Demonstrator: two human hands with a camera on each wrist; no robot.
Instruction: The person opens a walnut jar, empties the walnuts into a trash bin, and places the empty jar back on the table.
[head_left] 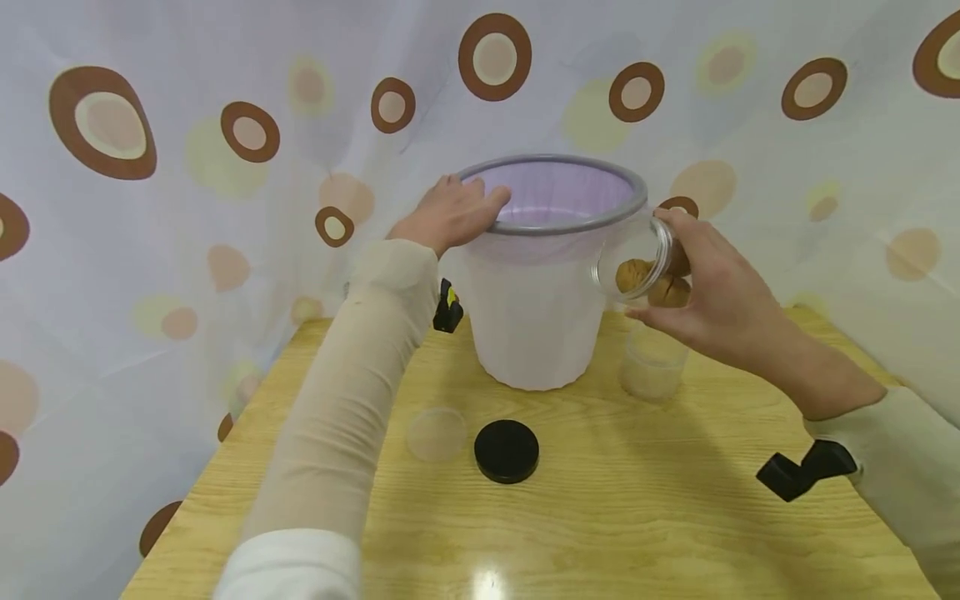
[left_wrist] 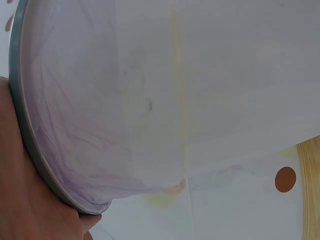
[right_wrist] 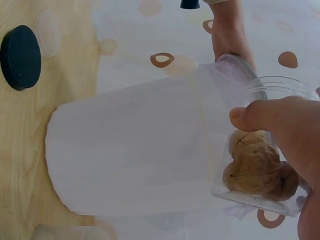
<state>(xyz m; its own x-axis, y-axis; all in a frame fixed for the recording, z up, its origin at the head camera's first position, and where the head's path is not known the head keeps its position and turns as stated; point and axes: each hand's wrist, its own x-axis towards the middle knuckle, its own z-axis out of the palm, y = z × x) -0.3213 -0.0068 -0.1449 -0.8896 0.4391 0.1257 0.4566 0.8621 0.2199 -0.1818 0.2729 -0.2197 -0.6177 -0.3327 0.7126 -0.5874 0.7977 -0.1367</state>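
Note:
My left hand (head_left: pixel 457 210) grips the grey rim of a tall white trash can (head_left: pixel 534 312), at the rim's left side. A thin purple bag (head_left: pixel 558 190) lines the can's mouth. My right hand (head_left: pixel 720 292) holds a clear jar (right_wrist: pixel 220 187) beside the can's right side, below the rim. The jar is tilted over on its side, its open mouth toward the can. Several brown walnuts (right_wrist: pixel 257 167) lie inside, toward the jar's bottom. My right thumb presses along the jar's wall; the other fingers are mostly hidden behind it.
A second clear container (head_left: pixel 652 375) stands on the wooden table (head_left: pixel 600 517) under my right hand. In front of the can lie a round black lid (head_left: pixel 507 451) and a clear disc (head_left: pixel 437 434). A patterned cloth (head_left: pixel 225 67) hangs behind and to the sides.

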